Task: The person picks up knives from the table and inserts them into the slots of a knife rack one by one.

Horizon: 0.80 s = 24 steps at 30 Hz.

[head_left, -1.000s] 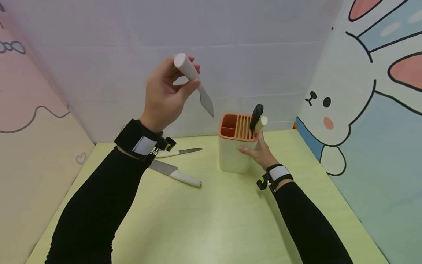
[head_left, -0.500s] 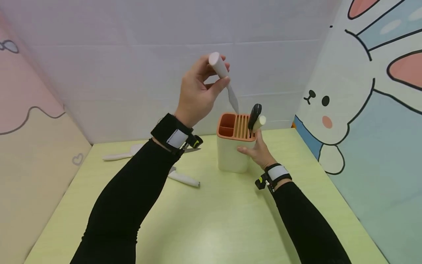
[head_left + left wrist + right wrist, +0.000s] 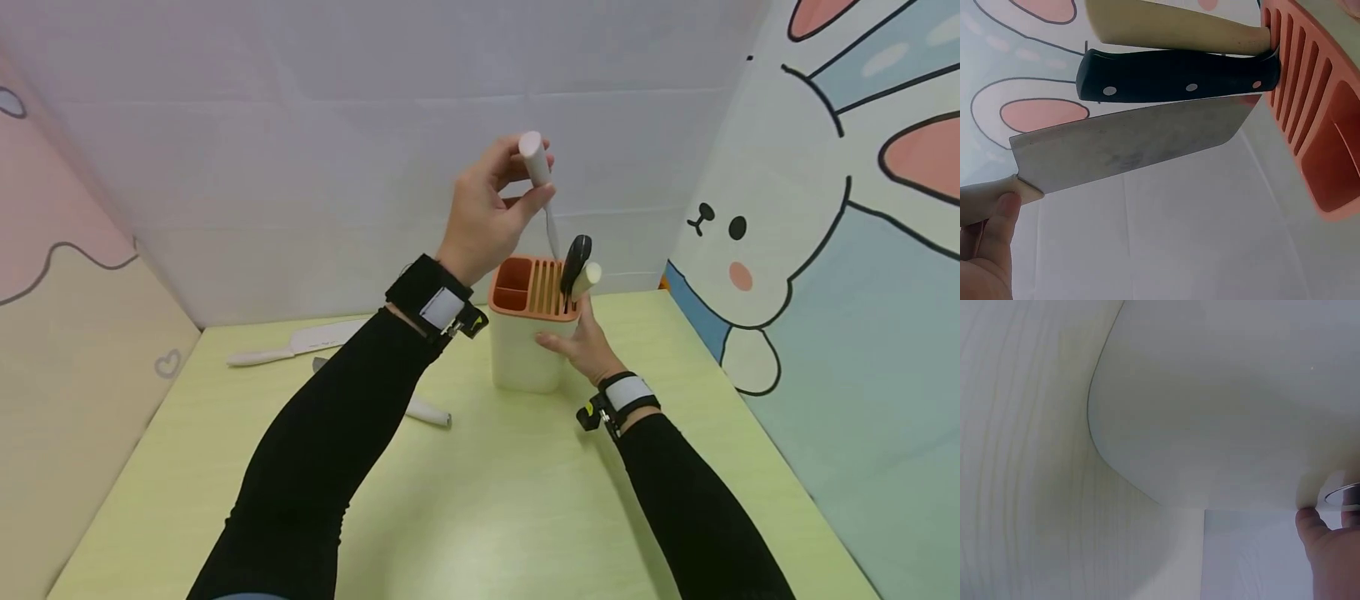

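Observation:
My left hand [image 3: 487,212] pinches the white handle [image 3: 536,158] of a kitchen knife, which points down at the slotted top of the knife block. In the left wrist view its broad blade [image 3: 1135,147] hangs beside a black riveted handle [image 3: 1179,76], the tip close to the slots. The knife block [image 3: 527,354] is white with an orange top of slots and two open compartments. My right hand [image 3: 592,346] grips its right side, thumb on the front. Standing in the slots are a black-handled knife [image 3: 577,260] and a cream-handled one [image 3: 588,279].
On the pale yellow-green table [image 3: 465,500] lies a broad white-handled knife [image 3: 322,337] at the back left. Another white handle [image 3: 429,412] shows beyond my left sleeve [image 3: 322,433], which hides the rest. A pale wall sheet [image 3: 360,183] rises behind the table.
My left hand has carried the knife rightward and turned it more upright, bringing it from left of the block to over its slots. My right hand stays on the block.

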Each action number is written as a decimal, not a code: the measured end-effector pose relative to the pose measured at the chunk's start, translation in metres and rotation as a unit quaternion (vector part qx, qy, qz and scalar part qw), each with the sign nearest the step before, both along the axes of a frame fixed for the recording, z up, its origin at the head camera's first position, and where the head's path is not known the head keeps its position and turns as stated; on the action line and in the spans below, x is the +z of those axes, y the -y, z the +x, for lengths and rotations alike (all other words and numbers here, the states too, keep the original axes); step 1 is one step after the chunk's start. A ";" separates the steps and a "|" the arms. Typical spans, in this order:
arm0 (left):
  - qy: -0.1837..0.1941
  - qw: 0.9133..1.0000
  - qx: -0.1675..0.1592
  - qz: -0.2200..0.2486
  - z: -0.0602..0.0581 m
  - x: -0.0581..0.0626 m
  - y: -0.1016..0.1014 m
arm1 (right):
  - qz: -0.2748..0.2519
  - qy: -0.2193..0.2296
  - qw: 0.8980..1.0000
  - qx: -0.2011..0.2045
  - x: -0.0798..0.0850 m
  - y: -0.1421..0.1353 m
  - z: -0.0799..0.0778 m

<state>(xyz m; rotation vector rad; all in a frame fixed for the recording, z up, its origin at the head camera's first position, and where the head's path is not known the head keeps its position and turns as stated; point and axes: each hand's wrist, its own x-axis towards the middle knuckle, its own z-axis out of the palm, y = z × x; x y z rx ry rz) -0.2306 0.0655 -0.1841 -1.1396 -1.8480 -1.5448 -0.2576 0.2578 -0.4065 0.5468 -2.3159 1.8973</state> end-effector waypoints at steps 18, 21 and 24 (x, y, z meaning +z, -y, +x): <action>0.021 1.000 -0.008 -0.016 -0.030 -0.034 -0.011 | 0.006 0.009 1.000 -0.003 0.002 0.002 0.001; 0.011 1.000 -0.002 -0.028 -0.038 -0.041 -0.015 | 0.008 0.012 1.000 -0.006 0.002 0.002 0.002; -0.002 0.998 0.022 -0.055 -0.044 -0.046 -0.017 | 0.008 0.018 1.000 -0.007 0.002 0.002 0.004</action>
